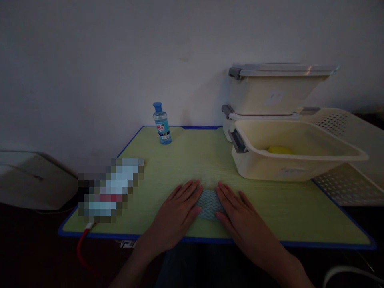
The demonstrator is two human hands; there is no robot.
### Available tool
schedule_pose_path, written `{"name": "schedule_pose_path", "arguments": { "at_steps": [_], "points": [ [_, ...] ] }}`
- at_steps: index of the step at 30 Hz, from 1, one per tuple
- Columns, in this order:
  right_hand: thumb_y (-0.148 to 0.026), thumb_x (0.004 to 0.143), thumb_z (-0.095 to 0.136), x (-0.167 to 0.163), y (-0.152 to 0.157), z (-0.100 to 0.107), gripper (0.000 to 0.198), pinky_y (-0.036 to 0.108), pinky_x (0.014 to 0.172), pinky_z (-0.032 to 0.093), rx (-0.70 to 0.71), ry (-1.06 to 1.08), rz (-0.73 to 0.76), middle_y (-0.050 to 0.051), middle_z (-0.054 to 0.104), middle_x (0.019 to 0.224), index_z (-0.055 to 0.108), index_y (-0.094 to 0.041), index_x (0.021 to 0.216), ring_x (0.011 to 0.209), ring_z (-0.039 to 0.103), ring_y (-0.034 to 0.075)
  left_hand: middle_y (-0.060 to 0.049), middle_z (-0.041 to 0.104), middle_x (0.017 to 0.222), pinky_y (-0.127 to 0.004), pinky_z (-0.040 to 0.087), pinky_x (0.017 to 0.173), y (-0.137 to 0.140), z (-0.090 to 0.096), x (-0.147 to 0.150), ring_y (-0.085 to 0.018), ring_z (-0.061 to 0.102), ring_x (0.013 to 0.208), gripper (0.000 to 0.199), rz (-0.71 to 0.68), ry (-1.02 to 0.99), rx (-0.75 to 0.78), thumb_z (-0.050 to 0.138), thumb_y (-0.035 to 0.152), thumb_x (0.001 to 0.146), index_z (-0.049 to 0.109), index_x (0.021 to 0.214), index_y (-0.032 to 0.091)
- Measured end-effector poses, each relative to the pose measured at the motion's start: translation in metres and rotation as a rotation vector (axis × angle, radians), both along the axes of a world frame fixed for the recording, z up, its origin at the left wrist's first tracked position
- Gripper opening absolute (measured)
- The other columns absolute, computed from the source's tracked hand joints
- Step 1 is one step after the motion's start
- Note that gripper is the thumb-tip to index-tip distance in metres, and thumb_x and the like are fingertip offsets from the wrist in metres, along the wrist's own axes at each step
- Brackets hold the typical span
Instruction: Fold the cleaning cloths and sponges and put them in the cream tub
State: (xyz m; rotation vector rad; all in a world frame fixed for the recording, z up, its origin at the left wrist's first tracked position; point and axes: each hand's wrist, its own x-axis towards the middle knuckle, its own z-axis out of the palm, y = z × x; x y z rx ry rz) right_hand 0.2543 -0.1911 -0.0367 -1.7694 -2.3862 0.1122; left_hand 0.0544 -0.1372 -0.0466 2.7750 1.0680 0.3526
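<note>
A small blue-grey cloth with a woven, braid-like texture (210, 203) lies flat near the front edge of the table. My left hand (181, 210) rests palm down on its left side, fingers stretched forward. On the right side of the cloth lies my right hand (237, 210), also palm down with fingers extended. Both hands cover the side edges of the cloth, and its middle shows between them.
The green table (192, 160) has a blue rim. A blue bottle (162, 126) stands at the back left. A blurred-out phone-like device (120, 180) with a red cable (79, 248) is at left. An open cream bin (270, 170) holds something yellow (280, 150); lidded bins (273, 94) are stacked behind.
</note>
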Motion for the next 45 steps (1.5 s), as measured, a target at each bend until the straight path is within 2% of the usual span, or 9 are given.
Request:
{"name": "schedule_pose_path", "arguments": {
  "at_steps": [4,9,19,24,29,32,35,39,45],
  "points": [
    [-0.035,0.09,0.039,0.0,0.011,0.023,0.046,0.047,0.099,0.037,-0.081,0.013,0.067,0.018,0.047,0.132,0.049,-0.009,0.126,0.123,0.043,0.027,-0.004,0.026,0.146,-0.039,0.026,0.11,0.0,0.0,0.0,-0.014,0.019,0.136,0.047,0.002,-0.01,0.01,0.024,0.037,0.095,0.026,0.138,0.02],
    [-0.022,0.082,0.054,-0.007,0.038,0.048,0.017,0.034,0.078,0.047,-0.169,-0.006,0.05,0.013,0.065,0.096,0.062,-0.011,0.092,0.089,0.061,0.023,-0.005,0.027,0.146,-0.04,0.028,0.109,0.001,-0.003,-0.001,-0.015,0.02,0.136,0.048,-0.014,-0.023,0.014,0.027,0.038,0.094,0.028,0.138,0.019],
    [-0.015,0.061,0.072,-0.008,0.085,0.057,0.042,0.021,0.058,0.04,-0.501,0.166,0.313,-0.003,0.056,0.074,0.052,-0.014,0.099,0.07,0.054,0.012,-0.007,0.027,0.146,-0.039,0.027,0.109,0.0,-0.001,-0.004,-0.016,0.025,0.135,0.052,0.024,-0.122,-0.082,0.036,0.035,0.092,0.022,0.14,0.022],
    [-0.01,0.061,0.07,-0.01,0.084,0.06,0.049,0.02,0.053,0.036,-0.544,0.163,0.302,-0.005,0.048,0.07,0.047,-0.011,0.104,0.066,0.049,0.011,-0.009,0.023,0.148,-0.042,0.028,0.108,-0.002,-0.001,-0.004,-0.02,0.024,0.135,0.057,0.059,-0.204,-0.145,0.041,0.035,0.089,0.017,0.141,0.025],
    [-0.01,0.067,0.064,0.0,0.072,0.058,0.062,0.019,0.053,0.038,-0.638,0.357,0.377,-0.006,0.045,0.073,0.03,-0.011,0.119,0.064,0.048,0.01,-0.01,0.012,0.15,-0.043,0.03,0.107,-0.006,0.001,-0.006,-0.022,0.017,0.137,0.064,0.104,-0.282,-0.151,0.042,0.034,0.089,0.008,0.141,0.025],
    [-0.011,0.069,0.063,0.013,0.061,0.067,0.05,0.019,0.057,0.04,-0.628,0.417,0.41,-0.004,0.048,0.076,0.041,-0.014,0.113,0.067,0.048,0.01,-0.009,0.012,0.151,-0.04,0.032,0.106,0.001,0.018,-0.001,-0.02,0.018,0.137,0.058,0.073,-0.296,-0.115,0.041,0.035,0.089,0.014,0.14,0.026],
    [-0.01,0.069,0.063,0.032,0.048,0.083,0.032,0.02,0.064,0.042,-0.58,0.399,0.388,-0.002,0.054,0.083,0.056,-0.016,0.099,0.071,0.049,0.01,-0.007,0.02,0.149,-0.039,0.028,0.109,0.02,0.048,0.018,-0.018,0.021,0.136,0.043,-0.013,-0.292,-0.011,0.036,0.033,0.092,0.03,0.133,0.024],
    [-0.015,0.072,0.061,0.063,0.027,0.105,0.028,0.021,0.066,0.043,-0.555,0.423,0.295,-0.001,0.058,0.087,0.061,-0.02,0.1,0.075,0.052,0.012,-0.009,0.034,0.143,-0.04,0.023,0.111,0.056,0.083,0.068,-0.017,0.024,0.135,0.042,-0.212,-0.295,0.195,0.035,0.033,0.092,0.034,0.131,0.017],
    [-0.025,0.071,0.062,0.104,0.0,0.129,0.025,0.02,0.059,0.045,-0.525,0.598,0.078,0.0,0.058,0.085,0.062,-0.023,0.096,0.071,0.054,0.011,-0.008,0.06,0.115,-0.043,0.026,0.107,0.078,0.091,0.139,-0.019,0.051,0.113,0.037,-0.421,-0.144,0.281,0.04,0.039,0.09,0.05,0.114,0.013]
  ]
}}
